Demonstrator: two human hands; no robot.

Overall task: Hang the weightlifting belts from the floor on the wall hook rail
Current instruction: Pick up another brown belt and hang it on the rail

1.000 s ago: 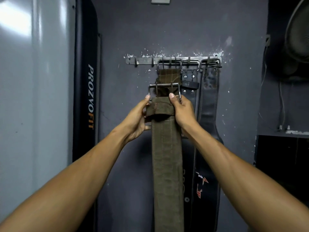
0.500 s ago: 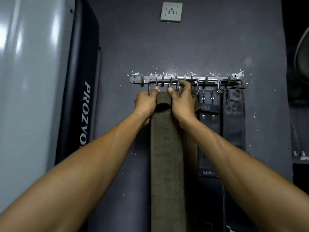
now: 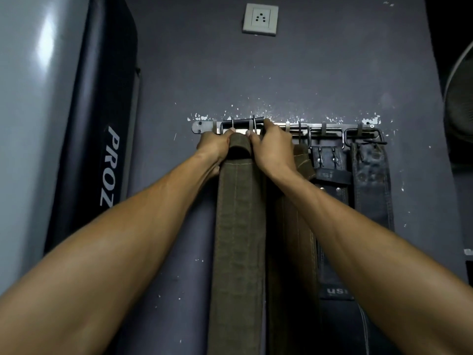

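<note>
Olive weightlifting belt (image 3: 239,226) is up at the wall hook rail (image 3: 286,127) now, its buckle (image 3: 242,123) raised level with the rail's left end while the strap hangs straight down. Left hand (image 3: 213,144) and right hand (image 3: 272,147) both pinch the folded top of the belt just under the buckle, thumbs on the front.

Tip for this bit, I'd say: lift the buckle frame a touch above the hook tip, push it flat to the wall, then lower it so the bar drops behind the hook before letting go.

At 3 o'clock of it there's another olive belt (image 3: 298,201), then two black leather belts (image 3: 332,185) (image 3: 371,180) already hanging, so it's crowded. Black Prozo-something pad (image 3: 102,139) stands at 9 o'clock, wall socket (image 3: 260,19) at 12.
</note>
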